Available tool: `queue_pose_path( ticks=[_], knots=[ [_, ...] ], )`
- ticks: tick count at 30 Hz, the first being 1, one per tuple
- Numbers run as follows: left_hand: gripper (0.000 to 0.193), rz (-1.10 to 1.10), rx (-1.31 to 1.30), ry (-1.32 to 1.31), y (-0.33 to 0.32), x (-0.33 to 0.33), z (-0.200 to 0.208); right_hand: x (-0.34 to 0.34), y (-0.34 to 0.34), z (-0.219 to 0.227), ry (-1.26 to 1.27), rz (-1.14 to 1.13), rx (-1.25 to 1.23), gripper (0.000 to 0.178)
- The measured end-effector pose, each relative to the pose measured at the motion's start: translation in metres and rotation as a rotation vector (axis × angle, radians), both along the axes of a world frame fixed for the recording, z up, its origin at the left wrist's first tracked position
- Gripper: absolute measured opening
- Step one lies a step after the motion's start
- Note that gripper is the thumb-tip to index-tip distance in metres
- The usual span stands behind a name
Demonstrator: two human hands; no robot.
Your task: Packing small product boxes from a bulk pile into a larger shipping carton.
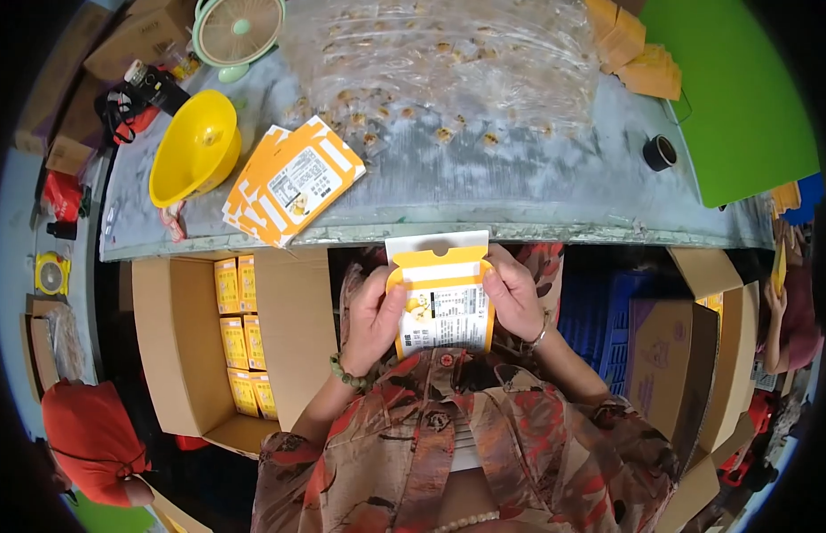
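Between my two hands, in front of my chest at the table's near edge, is a yellow and white folding carton [448, 306] with its top flaps standing up. My left hand [372, 318] grips its left side, thumb on the printed face. On the opposite side my right hand [518, 300] holds it the same way, thumb near the upper corner. The fingers behind the carton are hidden. A fanned stack of flat orange and white cartons [306, 182] lies on the table, ahead and to the left of my hands.
Many small clear packets [444, 133] and plastic film cover the far table, beside a yellow bowl [195, 147], a green fan [242, 27] and a tape roll [659, 153]. Below left, a cardboard box [178, 346] holds several yellow cartons. A blue crate [599, 329] stands right. Other people sit at both sides.
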State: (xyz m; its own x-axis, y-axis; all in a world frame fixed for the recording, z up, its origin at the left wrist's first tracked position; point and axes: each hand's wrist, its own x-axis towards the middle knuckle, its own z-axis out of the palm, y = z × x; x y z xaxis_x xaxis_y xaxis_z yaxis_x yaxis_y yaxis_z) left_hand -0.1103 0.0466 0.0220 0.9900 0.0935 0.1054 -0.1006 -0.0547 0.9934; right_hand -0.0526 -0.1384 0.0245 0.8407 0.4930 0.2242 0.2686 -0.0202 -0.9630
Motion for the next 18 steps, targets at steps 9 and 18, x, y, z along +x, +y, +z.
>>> queue_pose_path(
  ticks=[9,18],
  knots=[
    [0.017,0.023,-0.155,-0.091,0.004,0.013,0.018,0.002,0.002,0.023,-0.216,-0.006,-0.050,0.022],
    [0.013,-0.224,0.141,-0.182,0.014,0.009,0.018,0.003,-0.006,0.016,-0.135,0.168,-0.045,0.019]
  ],
)
